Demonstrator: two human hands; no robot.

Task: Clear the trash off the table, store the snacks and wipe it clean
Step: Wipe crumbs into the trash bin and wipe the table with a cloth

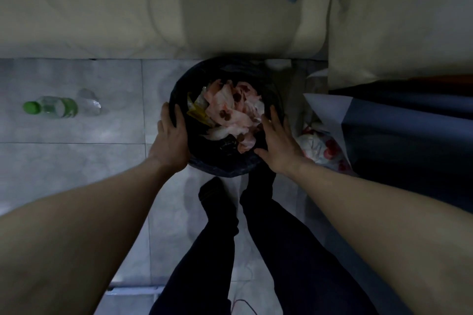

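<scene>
A round black trash bin [222, 169] stands on the tiled floor in front of my feet. It is full of pink and white crumpled wrappers [233, 110] and a yellow packet [198, 112]. My left hand [170, 140] grips the bin's left rim, fingers curled over the edge. My right hand [277, 144] rests on the bin's right rim with its fingers straight and spread. The table is out of view.
A clear plastic bottle with a green cap [60, 106] lies on the floor at the left. A pale bed [153, 7] runs across the top. A white and red plastic bag [320, 147] sits right of the bin, beside dark blue fabric [409, 130].
</scene>
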